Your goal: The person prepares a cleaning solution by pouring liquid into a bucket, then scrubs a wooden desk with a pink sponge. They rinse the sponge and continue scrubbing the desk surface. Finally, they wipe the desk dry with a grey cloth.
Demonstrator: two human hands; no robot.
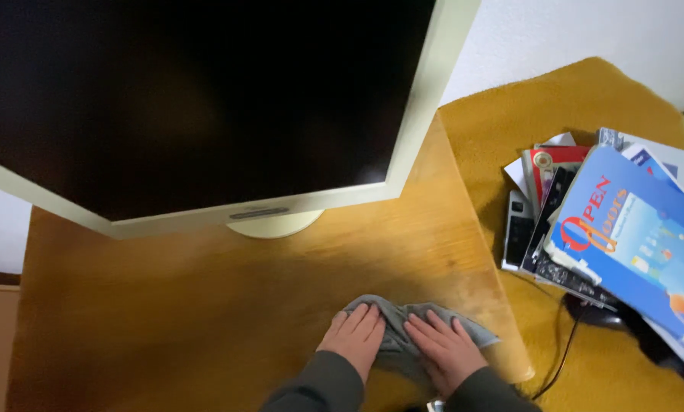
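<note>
A large flat monitor with a black screen and a cream plastic frame [197, 107] fills the far half of the wooden desk, tilted in the view, standing on a round cream foot [275, 224] near the middle of the desk. The desk itself is a warm brown wooden top with visible grain [166, 305], its right edge running diagonally down to a rounded near right corner. Beyond that edge lies a mustard-yellow carpet [510, 130] against a white wall [586, 38]. On the carpet, well apart from the desk, sits a loose pile of books and magazines topped by a blue glossy booklet [632, 236], with a dark keyboard [519, 233] partly under the pile and a thin black cable [563, 351] trailing toward the desk's corner.

Near the desk's near edge, towards the right corner, lies a small crumpled grey cloth [403, 336], soft and creased, one flap spread to the right. The left hand [353, 336] rests flat on its left part, fingers extended and together. The right hand [443, 347] presses flat on its right part, fingers likewise spread open, not clenched. Both wrists wear dark grey sleeves [319, 385].
</note>
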